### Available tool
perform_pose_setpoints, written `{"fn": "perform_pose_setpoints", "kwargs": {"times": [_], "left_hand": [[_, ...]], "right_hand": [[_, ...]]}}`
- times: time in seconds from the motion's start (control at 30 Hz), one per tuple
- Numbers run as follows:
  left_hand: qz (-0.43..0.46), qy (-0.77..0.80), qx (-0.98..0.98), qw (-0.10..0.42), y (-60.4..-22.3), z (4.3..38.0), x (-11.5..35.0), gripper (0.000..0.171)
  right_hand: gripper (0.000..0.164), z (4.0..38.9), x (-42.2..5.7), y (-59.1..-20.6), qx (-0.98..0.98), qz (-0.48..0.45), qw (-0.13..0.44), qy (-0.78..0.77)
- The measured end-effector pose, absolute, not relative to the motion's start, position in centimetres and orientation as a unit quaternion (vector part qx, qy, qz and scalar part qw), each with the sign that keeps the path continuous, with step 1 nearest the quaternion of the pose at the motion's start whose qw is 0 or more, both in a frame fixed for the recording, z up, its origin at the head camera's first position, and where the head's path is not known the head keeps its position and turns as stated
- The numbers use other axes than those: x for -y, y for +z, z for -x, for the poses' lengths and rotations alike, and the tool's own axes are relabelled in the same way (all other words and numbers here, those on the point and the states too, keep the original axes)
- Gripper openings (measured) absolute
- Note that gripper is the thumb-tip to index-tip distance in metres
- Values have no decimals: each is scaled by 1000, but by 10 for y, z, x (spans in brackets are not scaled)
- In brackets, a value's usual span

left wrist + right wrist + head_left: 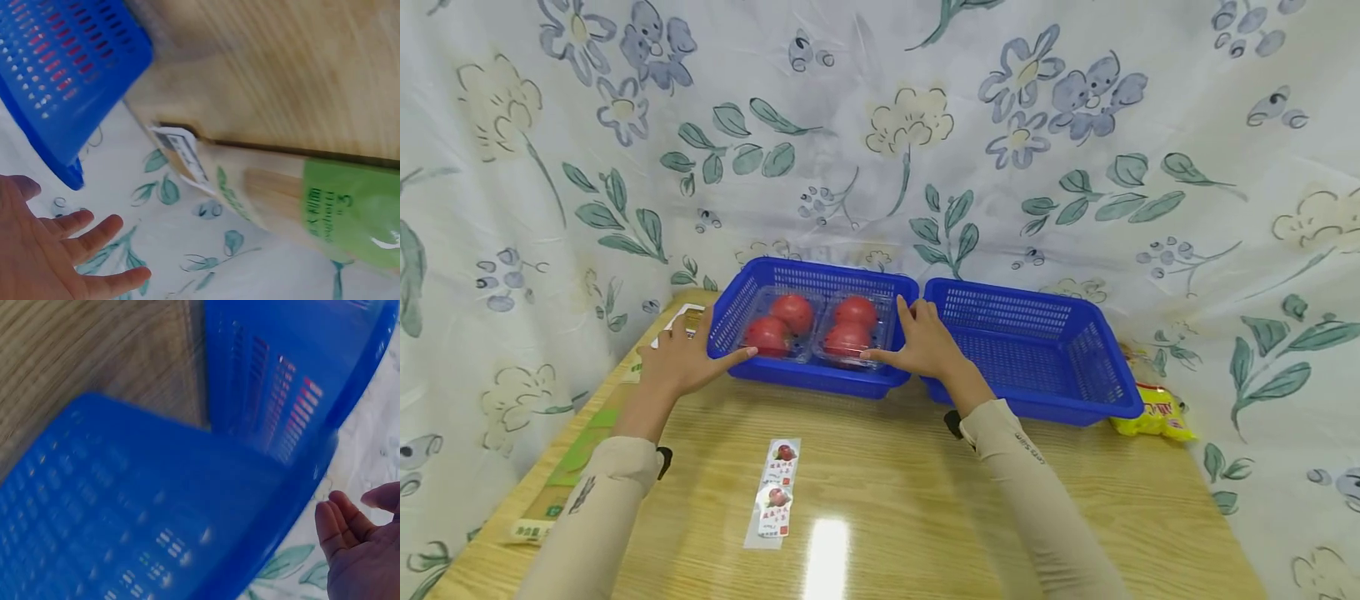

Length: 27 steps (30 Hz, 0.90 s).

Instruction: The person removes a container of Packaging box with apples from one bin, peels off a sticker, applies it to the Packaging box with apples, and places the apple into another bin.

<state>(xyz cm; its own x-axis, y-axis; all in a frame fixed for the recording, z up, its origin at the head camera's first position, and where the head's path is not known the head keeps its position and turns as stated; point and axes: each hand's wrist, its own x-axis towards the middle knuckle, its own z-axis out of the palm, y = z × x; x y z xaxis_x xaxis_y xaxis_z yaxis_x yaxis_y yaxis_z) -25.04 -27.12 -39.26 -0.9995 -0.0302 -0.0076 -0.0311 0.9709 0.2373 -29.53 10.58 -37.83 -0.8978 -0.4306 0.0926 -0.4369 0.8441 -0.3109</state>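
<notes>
My left hand (pixel 679 367) is spread wide at the left end of the loaded blue basket (pixel 820 380). Its fingers are apart and extended, the thumb reaching out over the basket's near-left corner; nothing is in its hold. The left wrist view shows bare space between those fingers and the basket wall.

My right hand (pixel 927 346) is over the basket's right end, thumb well separated from the fingers, which lie close together and slightly bent. It grips nothing. The thumb tip is at the near side of the right-hand clear container (pixel 853 327); whether it touches I cannot tell. In the right wrist view the fingertips are clear of the rim.

Inside the loaded basket, the left-hand clear container (pixel 782 325) and its neighbour stand side by side, each with red round fruit visible. A second blue basket (pixel 1022 358) is just beside, to the right. Printed labels (pixel 775 492) lie on the wooden table (pixel 880 492) in front.
</notes>
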Motion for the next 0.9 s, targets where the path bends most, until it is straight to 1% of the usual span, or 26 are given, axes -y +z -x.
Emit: {"fn": "perform_pose_setpoints", "kwargs": {"times": [0.27,0.47,0.73,0.9], "left_hand": [[30,141,-989,40,-403,249,279,121],[35,149,-986,71,-408,250,282,122],[26,142,-987,76,-411,251,284,119],[29,144,-986,79,-412,253,286,118]], "right_hand": [[115,301,-90,-387,962,-234,14,142],[119,304,-76,-389,962,-235,10,135],[123,309,-63,-391,970,-213,-18,113],[125,313,-57,-395,974,-202,-19,103]]}}
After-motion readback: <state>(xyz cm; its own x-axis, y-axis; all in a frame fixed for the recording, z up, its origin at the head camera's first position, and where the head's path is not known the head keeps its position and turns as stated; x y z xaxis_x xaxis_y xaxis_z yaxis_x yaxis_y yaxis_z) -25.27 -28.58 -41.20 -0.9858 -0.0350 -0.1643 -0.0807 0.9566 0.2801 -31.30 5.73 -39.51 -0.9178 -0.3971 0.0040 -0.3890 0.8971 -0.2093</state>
